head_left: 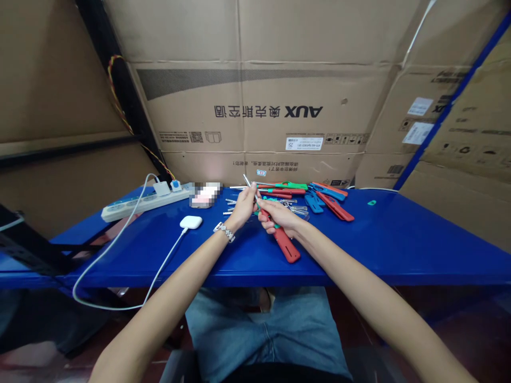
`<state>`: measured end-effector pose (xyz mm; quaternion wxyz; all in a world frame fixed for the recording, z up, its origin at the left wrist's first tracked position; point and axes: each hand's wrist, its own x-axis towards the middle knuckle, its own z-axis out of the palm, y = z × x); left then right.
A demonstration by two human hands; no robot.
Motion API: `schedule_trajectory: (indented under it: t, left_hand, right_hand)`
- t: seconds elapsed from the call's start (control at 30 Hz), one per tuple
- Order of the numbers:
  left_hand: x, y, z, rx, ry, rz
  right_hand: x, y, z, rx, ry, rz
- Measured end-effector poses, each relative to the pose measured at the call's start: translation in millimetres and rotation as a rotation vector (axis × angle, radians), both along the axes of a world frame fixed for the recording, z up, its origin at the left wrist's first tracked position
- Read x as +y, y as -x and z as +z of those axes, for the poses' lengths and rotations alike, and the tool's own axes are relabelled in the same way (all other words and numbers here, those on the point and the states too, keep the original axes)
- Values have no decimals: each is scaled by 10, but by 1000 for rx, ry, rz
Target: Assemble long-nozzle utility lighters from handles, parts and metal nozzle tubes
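Note:
A red long-nosed lighter [287,246] slants over the table, its handle toward me and its metal barrel pointing away. My right hand [278,217] is closed around the upper part of the red body, where a bit of green shows. With closed fingers, my left hand [244,205] grips the metal barrel [246,180] close to its tip. Behind and beside my hands lie loose metal tubes [298,209], partly hidden by them. Farther back are a green lighter [289,185], red lighters [293,192], blue handles [314,202] and another red handle [337,206].
The blue table [383,239] ends at a cardboard wall [255,85]. On the left are a white power strip [147,203], a white charging case [190,222] with its cable hanging over the front edge, and a blurred-out object [205,195]. A small green piece [372,202] lies right.

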<state>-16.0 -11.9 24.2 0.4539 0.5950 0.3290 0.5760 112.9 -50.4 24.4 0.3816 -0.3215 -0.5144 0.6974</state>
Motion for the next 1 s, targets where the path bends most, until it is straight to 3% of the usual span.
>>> schedule_trajectory:
  t: [0.17, 0.27, 0.43, 0.63, 0.77, 1.0]
  left_hand:
    - [1, 3, -50, -57, 88, -254]
    - [-10, 12, -78, -68, 120, -331]
    - [34, 55, -18, -227, 180, -300]
    - [141, 85, 331, -416, 340, -172]
    - [144, -41, 459, -550, 317, -113]
    - [135, -174, 419, -545, 396, -343]
  right_hand:
    - [49, -90, 75, 51, 32, -100]
    - [64, -131, 111, 75, 53, -153]
    - [65, -156, 85, 56, 33, -87]
    - [31, -162, 74, -38, -22, 1]
    - [49, -172, 76, -36, -51, -18]
    - [77, -189, 48, -78, -43, -44]
